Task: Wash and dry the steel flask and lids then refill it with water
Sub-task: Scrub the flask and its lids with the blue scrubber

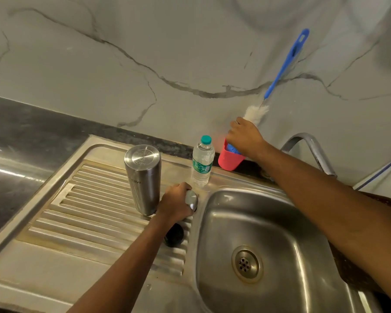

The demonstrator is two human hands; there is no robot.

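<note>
The steel flask [143,178] stands upside down on the ribbed drainboard [88,213], its base facing up. My left hand [176,203] grips a steel lid [191,199] just right of the flask, at the drainboard's edge by the basin. A black inner lid [173,234] lies on the ribs under my left forearm. My right hand [244,137] reaches into a red cup [229,159] at the back wall; something blue shows inside the cup under the fingers. What the fingers hold is hidden.
A clear plastic water bottle [202,161] with a teal cap stands between flask and cup. A blue-handled bottle brush [282,68] leans on the marble wall out of the cup. The sink basin [266,222] with its drain [246,264] lies right; the tap [309,147] arches behind my right arm.
</note>
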